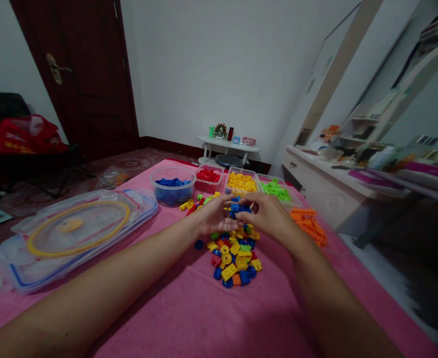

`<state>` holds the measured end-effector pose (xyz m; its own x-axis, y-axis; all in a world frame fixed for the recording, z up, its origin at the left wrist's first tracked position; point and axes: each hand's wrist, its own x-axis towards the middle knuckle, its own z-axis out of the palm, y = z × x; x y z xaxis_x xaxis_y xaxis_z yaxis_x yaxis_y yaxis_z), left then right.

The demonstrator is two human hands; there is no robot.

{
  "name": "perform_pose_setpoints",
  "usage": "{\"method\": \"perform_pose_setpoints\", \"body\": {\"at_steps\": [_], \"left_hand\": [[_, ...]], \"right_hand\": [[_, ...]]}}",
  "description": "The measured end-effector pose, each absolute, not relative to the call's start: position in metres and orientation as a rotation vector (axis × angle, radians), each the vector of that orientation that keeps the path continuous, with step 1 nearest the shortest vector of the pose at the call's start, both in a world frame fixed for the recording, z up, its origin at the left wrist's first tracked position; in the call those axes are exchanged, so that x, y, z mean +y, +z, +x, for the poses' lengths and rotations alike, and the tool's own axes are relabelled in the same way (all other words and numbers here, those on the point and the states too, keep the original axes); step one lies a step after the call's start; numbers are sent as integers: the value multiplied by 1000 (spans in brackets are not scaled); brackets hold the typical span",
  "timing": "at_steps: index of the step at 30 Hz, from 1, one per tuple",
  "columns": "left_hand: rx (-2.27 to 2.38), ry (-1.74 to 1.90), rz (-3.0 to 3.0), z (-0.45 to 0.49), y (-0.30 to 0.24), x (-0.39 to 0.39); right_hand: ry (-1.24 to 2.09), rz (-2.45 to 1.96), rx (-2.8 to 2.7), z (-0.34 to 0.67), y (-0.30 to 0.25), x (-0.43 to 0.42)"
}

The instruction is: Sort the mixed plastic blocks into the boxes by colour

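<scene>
From my remote seat I see both hands meeting over the middle of the tabletop [189,308], which is covered in a pink cloth. The left hand [213,217] and the right hand [267,214] are curled toward each other, fingertips pinched on a small blue block cluster [238,206] held between them. It is perhaps two or three pieces joined, though the view is too small for me to be sure. The cluster sits just above a mixed pile of bricks [235,258] in yellow, blue, red and green, which lies nearer the front edge than the hands.

Along the far edge stands a row of containers: a round tub of blue bricks [173,186], then a box of red bricks [208,176], a box of yellow bricks [241,182] and a box of green bricks [274,189]. Loose orange pieces [310,223] lie by the right edge, just beside the right wrist. A stack of clear lids [73,233] rests at the left edge, well apart from the hands.
</scene>
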<state>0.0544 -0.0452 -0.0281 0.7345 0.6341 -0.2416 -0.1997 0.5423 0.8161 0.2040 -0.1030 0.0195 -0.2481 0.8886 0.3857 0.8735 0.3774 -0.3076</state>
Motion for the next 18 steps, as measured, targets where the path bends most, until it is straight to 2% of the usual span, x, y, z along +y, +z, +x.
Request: {"method": "perform_pose_setpoints", "body": {"at_steps": [4,8,10,15,18], "left_hand": [[531,492,832,51,-26,-44],[599,571,1049,43,-13,-37],[699,795,1265,31,-1,-29],[1331,1700,1947,-19,9,9],[1547,1612,2289,-40,-5,30]], "right_hand": [[-5,-1398,-2051,199,12,-98],[-59,-1401,-1936,205,14,-97],[-84,-1416,-1914,206,15,-98],[-56,-1437,-1971,200,14,-100],[-38,-1472,-2000,199,8,-97]]}}
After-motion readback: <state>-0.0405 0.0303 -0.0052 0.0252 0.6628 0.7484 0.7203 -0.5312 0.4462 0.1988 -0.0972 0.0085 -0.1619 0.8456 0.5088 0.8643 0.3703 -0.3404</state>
